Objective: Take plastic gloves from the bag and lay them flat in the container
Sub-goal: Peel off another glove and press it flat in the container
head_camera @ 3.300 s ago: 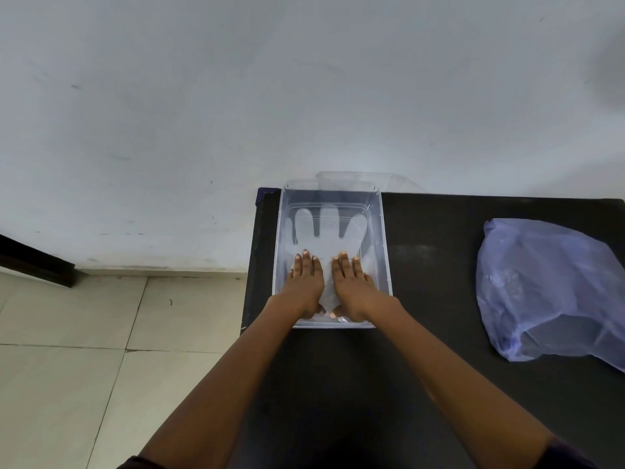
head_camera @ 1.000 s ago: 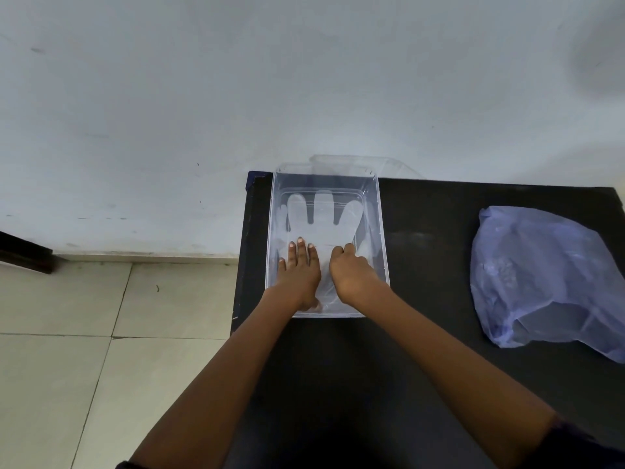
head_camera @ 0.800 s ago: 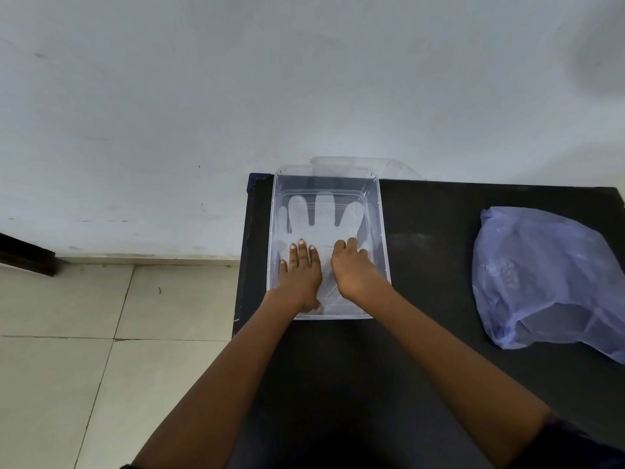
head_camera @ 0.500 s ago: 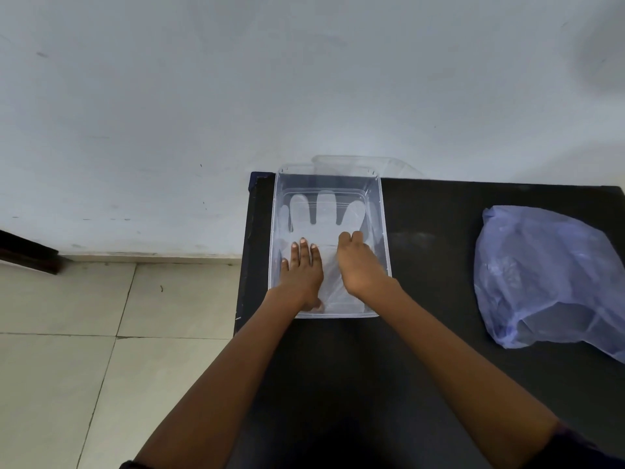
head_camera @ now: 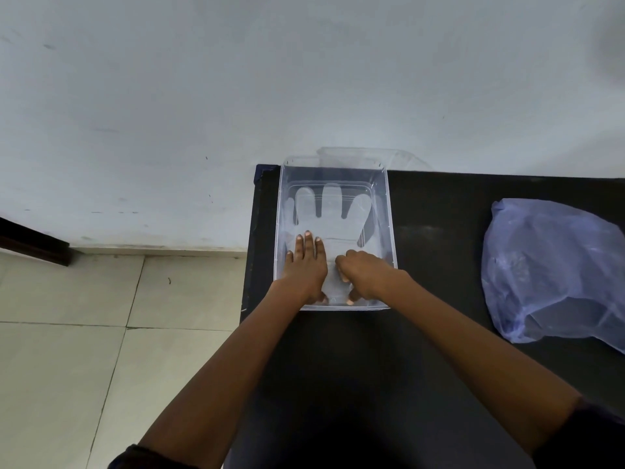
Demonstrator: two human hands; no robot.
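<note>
A clear plastic container (head_camera: 392, 231) stands at the far left corner of the black table (head_camera: 443, 238). A translucent plastic glove (head_camera: 333, 216) lies flat on its bottom, fingers pointing at the wall. My left hand (head_camera: 306, 269) presses flat on the glove's palm area, fingers straight and together. My right hand (head_camera: 367, 273) sits beside it over the cuff end, fingers curled under and thumb near the front wall. Whether it pinches the film I cannot tell. The bluish plastic bag (head_camera: 554, 269) lies crumpled at the right side of the table.
A clear lid (head_camera: 389, 156) leans between the container and the white wall. The table's left edge runs just left of the container, with tiled floor (head_camera: 101, 333) below. Bare black tabletop separates container and bag.
My right hand has slid back from the glove's palm toward the cuff and curled its fingers. My left hand stays flat in place.
</note>
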